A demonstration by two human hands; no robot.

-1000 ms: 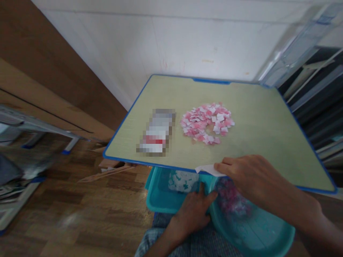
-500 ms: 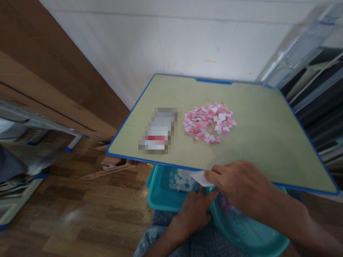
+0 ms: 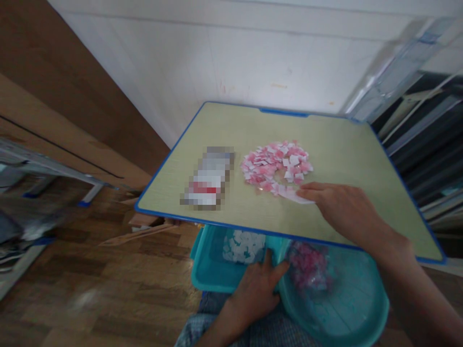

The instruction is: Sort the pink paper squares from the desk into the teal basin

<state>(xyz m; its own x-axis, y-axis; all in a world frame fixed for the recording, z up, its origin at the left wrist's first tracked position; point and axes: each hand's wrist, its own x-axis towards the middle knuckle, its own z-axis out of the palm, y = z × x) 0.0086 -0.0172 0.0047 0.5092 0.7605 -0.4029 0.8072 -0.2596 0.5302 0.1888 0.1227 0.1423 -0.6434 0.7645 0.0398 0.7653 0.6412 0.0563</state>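
Note:
My right hand (image 3: 340, 205) is above the near part of the folding table. Its thumb and fingers pinch a white paper slip (image 3: 294, 194). The slip's far end meets the near edge of a loose ring of small pink and white squares (image 3: 269, 161). Below the table edge, my left hand (image 3: 255, 286) lies where two teal basins meet, with thumb and index finger spread apart. Small white pieces (image 3: 244, 246) lie in the left basin (image 3: 208, 282). Clear plastic with dark pink pieces (image 3: 310, 266) lies in the round right basin (image 3: 379, 308).
A phone-like object (image 3: 209, 176), blurred out, lies on the blue-edged table (image 3: 173, 193) left of the ring. Behind stands a white wall (image 3: 217, 58). Brown boards (image 3: 72, 96) rise at the left, and dark stacked items (image 3: 430, 120) stand at the right.
My right hand has moved up and forward with the paper slip, from beside my left hand to the ring on the table. My left hand stays near the basins, its fingers now clear of the slip.

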